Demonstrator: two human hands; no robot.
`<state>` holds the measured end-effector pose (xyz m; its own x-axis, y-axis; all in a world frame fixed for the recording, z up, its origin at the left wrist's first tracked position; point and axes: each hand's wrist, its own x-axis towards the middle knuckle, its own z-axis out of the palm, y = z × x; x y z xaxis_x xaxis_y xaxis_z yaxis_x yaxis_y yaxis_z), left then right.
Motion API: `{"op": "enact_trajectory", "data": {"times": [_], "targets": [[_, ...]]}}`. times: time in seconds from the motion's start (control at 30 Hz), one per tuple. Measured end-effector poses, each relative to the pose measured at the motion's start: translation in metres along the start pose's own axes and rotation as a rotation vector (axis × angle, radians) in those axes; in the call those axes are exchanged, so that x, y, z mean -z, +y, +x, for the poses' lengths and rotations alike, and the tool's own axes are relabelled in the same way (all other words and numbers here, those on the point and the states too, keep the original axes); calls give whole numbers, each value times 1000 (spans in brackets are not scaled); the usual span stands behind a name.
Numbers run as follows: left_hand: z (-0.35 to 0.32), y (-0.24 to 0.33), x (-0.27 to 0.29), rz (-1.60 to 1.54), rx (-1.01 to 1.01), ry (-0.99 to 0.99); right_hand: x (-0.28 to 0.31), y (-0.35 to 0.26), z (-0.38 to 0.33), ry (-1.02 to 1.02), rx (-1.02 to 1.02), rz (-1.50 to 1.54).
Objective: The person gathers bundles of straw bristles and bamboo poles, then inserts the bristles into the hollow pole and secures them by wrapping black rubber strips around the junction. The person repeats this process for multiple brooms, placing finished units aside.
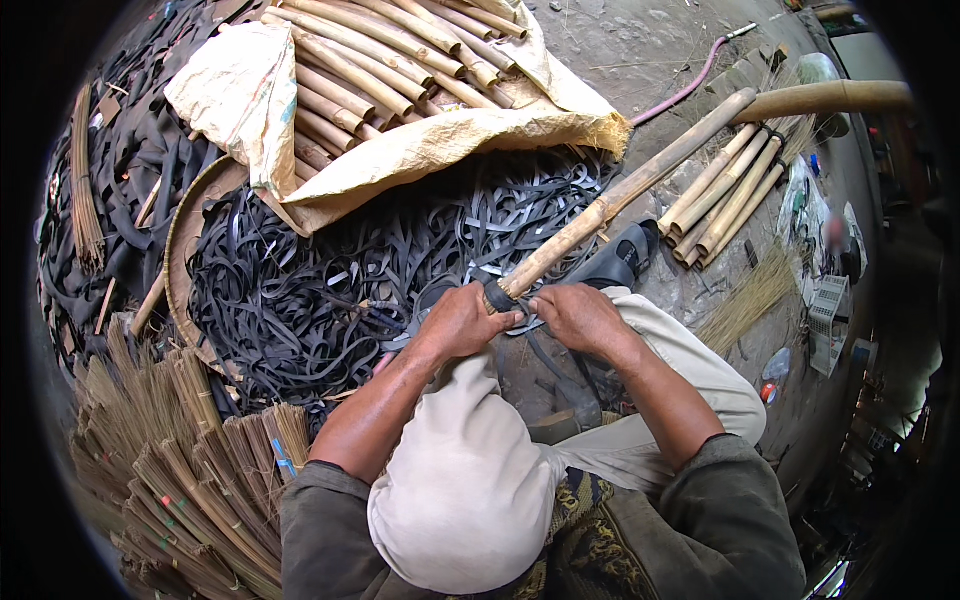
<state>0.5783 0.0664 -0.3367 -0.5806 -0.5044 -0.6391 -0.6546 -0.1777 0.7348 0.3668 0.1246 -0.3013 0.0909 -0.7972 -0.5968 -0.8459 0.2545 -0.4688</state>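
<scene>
A long bamboo pole (600,212) slants from between my knees up toward the far right. Black rubber strip (499,296) is wound around its near end. My left hand (462,320) is closed at that end, its thumb lying along the wrapping. My right hand (580,316) is closed just to the right, pinching the rubber strip beside the pole; a length of strip seems to hang below it. Both hands are over my bent legs in pale trousers (470,480). A dark sandal (622,258) shows past my right hand.
A heap of black rubber strips (290,290) lies at left. Behind it, a cream sack (470,135) holds several bamboo lengths (345,55). Bundled bristle sticks (190,480) stand near left. At right are bamboo handles (725,195), loose bristles (750,300) and a grey plastic basket (828,320).
</scene>
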Motion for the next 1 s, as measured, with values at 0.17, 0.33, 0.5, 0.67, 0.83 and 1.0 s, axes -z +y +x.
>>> {"op": "enact_trajectory", "data": {"times": [0.17,0.33,0.5,0.67,0.83,1.0], "targets": [[5,-23,-25,270,-33,231,-2,-31,46,-133,-214,476],[9,-42,-38,321,-54,143,-23,-35,65,-281,-307,903],[14,-53,-45,324,-44,187,-38,-18,22,-261,-335,1175],[20,-55,-46,316,25,187,-54,-11,-24,-185,-428,1029],[21,-52,-37,183,-11,246,-55,-4,-34,-229,-423,1069],[10,-46,-29,344,-16,116,-58,-5,-29,-208,-443,1126]]}}
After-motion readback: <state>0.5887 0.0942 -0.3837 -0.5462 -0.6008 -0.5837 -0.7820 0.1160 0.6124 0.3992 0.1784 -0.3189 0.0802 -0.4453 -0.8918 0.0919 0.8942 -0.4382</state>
